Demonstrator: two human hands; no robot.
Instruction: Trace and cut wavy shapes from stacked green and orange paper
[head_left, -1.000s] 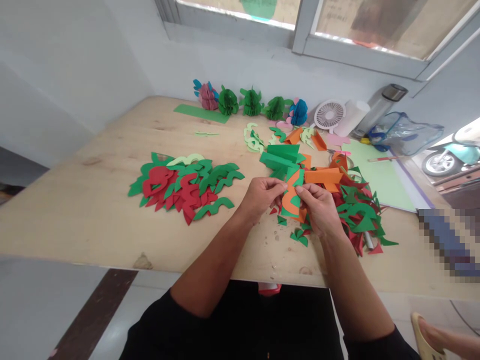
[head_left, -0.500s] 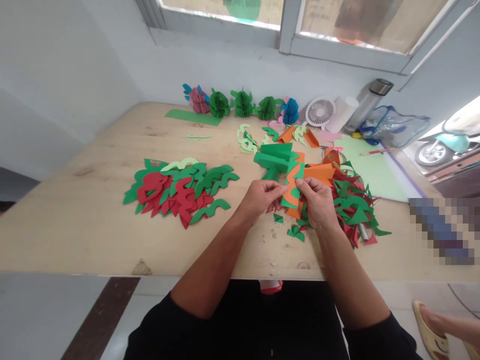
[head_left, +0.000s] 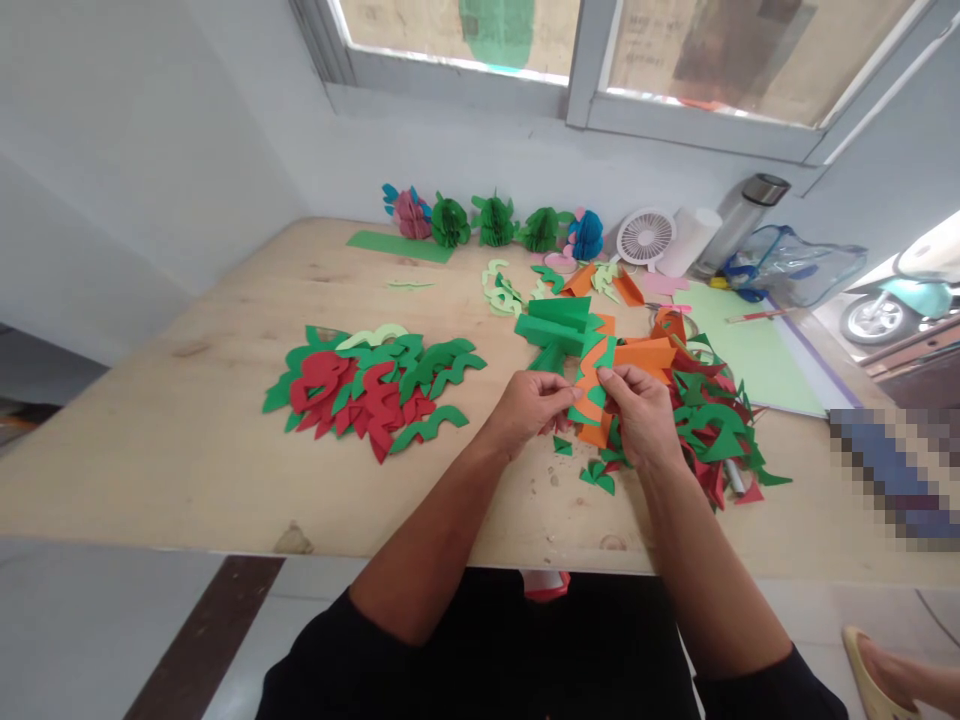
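Between my two hands is a green paper strip with a wavy orange paper cutout (head_left: pixel 592 379) lying over it. My left hand (head_left: pixel 534 408) pinches the left edge, thumb and forefinger together. On the opposite edge my right hand (head_left: pixel 643 408) grips with its thumb on top; its other fingers curl underneath, partly hidden. Folded green paper (head_left: pixel 551 325) and folded orange paper (head_left: pixel 643 357) lie just beyond the hands. A heap of red and green paper scraps (head_left: pixel 716 425) spreads beside my right hand, and a few small green bits (head_left: pixel 598 476) lie below.
Left of my hands lies a pile of wavy red and green cutouts (head_left: pixel 375 385). Folded paper figures (head_left: pixel 495 220) line the wall, beside a small white fan (head_left: pixel 646 238), a flask (head_left: pixel 742 225) and a clear bag (head_left: pixel 795 265). A light green sheet (head_left: pixel 757 350) is at right.
The view has shifted slightly, so everything sits a little lower and further right. Both hands keep hold of the paper strip, and my left fingers have moved slightly along its edge.
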